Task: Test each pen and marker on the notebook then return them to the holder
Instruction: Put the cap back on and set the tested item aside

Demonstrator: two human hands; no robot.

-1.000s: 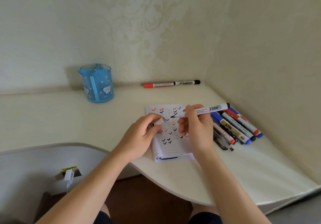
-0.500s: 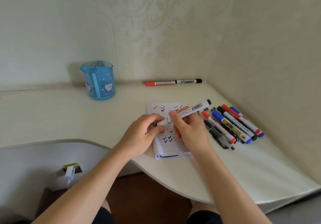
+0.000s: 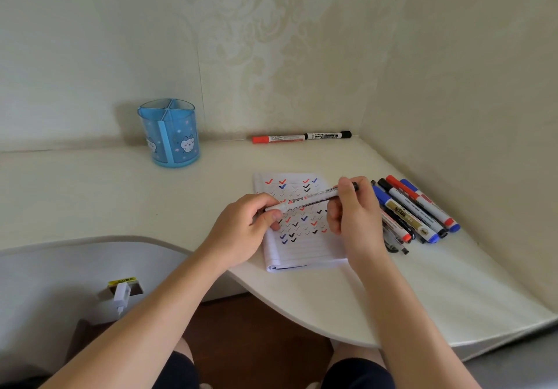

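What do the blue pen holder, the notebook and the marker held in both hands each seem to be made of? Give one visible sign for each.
Blue pen holder: probably translucent plastic; its inner dividers show through the glossy wall.
Notebook: matte ruled paper; ink ticks sit on it.
Marker, gripped by the left hand and right hand: seemingly smooth white plastic with a printed label.

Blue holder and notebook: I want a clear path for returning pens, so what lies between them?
Nothing: in the head view, only bare desk lies between the blue holder and the notebook.
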